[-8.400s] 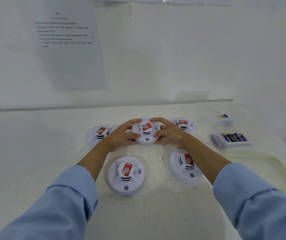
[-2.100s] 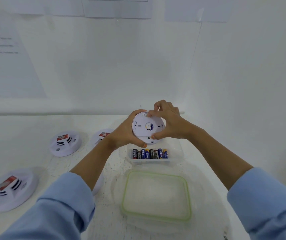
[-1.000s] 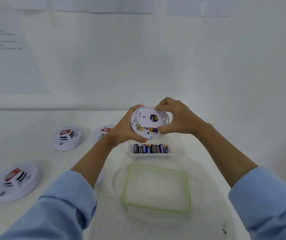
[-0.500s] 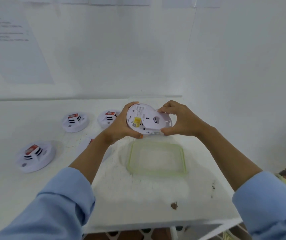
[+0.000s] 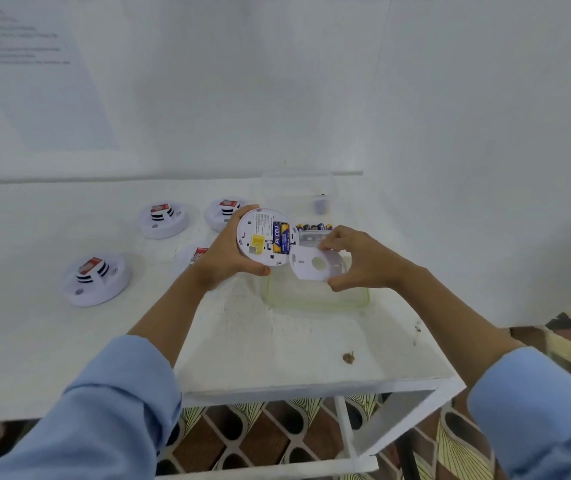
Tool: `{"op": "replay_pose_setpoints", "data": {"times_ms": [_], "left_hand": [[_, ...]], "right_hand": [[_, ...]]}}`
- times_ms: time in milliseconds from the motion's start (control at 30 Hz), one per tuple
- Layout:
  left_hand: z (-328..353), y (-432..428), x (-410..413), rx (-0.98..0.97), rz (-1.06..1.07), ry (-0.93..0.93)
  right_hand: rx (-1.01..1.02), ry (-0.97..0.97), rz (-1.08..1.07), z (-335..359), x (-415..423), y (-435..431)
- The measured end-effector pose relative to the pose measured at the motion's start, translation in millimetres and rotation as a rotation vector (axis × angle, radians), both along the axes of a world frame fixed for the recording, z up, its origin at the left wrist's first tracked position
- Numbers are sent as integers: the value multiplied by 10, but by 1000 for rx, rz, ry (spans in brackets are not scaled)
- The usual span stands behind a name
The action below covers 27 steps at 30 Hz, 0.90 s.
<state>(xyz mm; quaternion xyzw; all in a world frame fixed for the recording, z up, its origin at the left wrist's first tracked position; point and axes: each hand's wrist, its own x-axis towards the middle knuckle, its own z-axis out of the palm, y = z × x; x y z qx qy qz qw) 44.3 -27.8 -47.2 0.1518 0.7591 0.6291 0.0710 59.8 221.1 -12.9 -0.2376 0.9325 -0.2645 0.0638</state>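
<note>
- Back cover [image 5: 315, 266] now sits clear of the smoke detector [image 5: 260, 242], off to its lower right. Half a second ago it lay across the detector's back. View has also dipped, so the table [image 5: 260, 351] front edge is in sight.
- Left hand [image 5: 225, 261] grips the detector by its rim, underside up, raised above the table.
- Right hand [image 5: 356, 261] pinches the cover between thumb and fingers. Cover edge is at the detector's rim; touching or just apart, cannot tell.
- Done: cover off, fitted battery [image 5: 280, 238] exposed in its bay.
- Left, by my reading: pull that cell, seat a fresh one from the battery row [image 5: 313, 226], refit the cover. Other detectors [image 5: 95, 280] lie face up, seemingly unopened.
- Room: green-rimmed container [image 5: 311, 308] lies directly beneath the cover, a ready place to set it down. Battery row is just behind the right hand.
- Wall [image 5: 485, 168] is near on the right. Open table lies toward the front edge.
</note>
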Motion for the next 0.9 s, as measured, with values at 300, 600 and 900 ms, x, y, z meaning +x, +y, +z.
{"op": "replay_pose_setpoints", "data": {"times_ms": [300,600,900], "left_hand": [[64,48,15,12,43,29],[101,91,-47,-3,55,53],[109,172,-166,35,-3,48]], "right_hand": [[100,12,16,-38,-79,79],[184,-19,36,-109,-185,90],[-288,208,-49,299,-315,-265]]}}
